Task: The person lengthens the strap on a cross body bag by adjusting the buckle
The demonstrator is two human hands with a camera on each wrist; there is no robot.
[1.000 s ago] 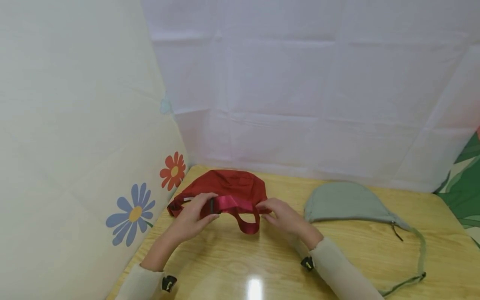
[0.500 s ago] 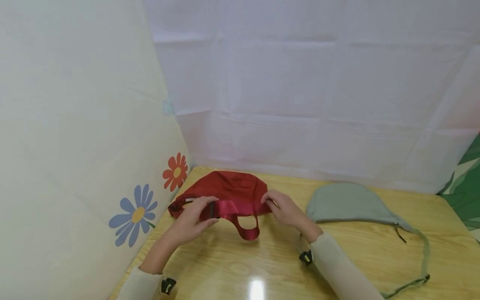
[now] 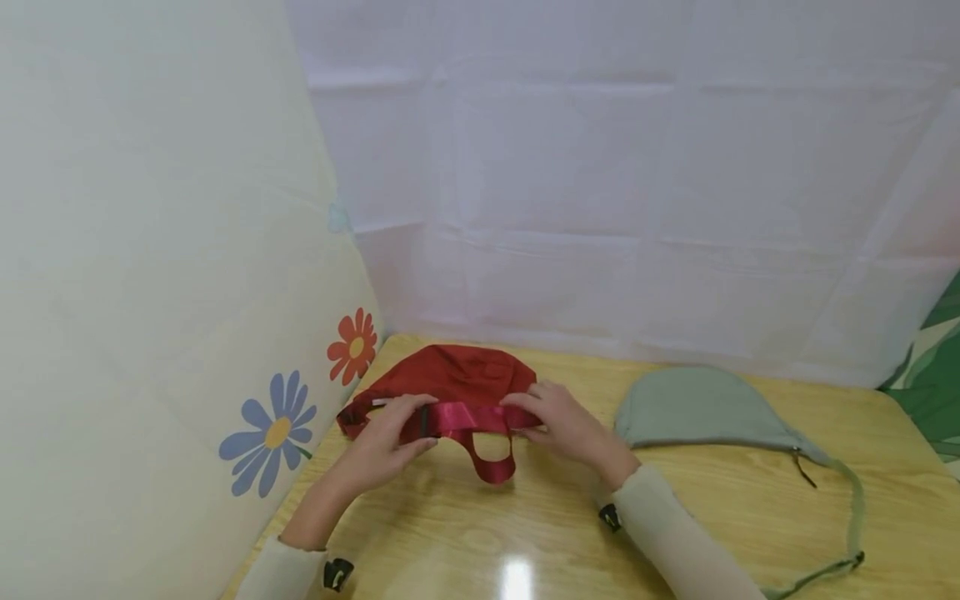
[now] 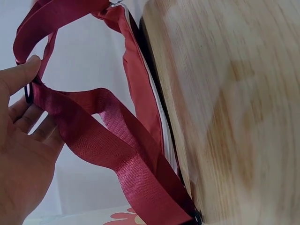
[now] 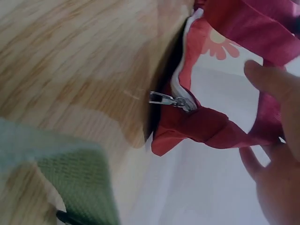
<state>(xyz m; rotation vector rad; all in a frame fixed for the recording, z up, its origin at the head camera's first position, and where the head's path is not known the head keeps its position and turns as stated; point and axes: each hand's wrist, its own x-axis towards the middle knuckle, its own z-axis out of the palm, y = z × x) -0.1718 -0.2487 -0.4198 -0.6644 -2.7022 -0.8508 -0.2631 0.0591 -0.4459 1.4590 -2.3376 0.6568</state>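
Note:
A red crescent-shaped bag [image 3: 450, 372] lies near the table's back left, its strap [image 3: 483, 417] raised along the near side with a loop hanging down. My left hand [image 3: 378, 446] pinches the strap at a black slider buckle [image 4: 29, 91], thumb on one side and fingers behind. At the bag's right end, my right hand [image 3: 566, 425] holds the strap between thumb and fingers, partly hiding it. The right wrist view shows the bag's silver zipper pull [image 5: 164, 98] beside the twisted strap end [image 5: 211, 129]. A white zipper [image 4: 164, 126] runs along the bag in the left wrist view.
A grey-green crescent bag [image 3: 697, 408] lies to the right, its green strap [image 3: 855, 508] curving toward the front. Behind the wooden table [image 3: 465, 533] hangs a white cloth [image 3: 525, 167]. A flower-printed cloth [image 3: 150, 250] stands at the left.
My right hand has shifted out to the right along the strap and come back slightly left, regripping it. The hanging loop sits a little lower. My left hand stays at the buckle.

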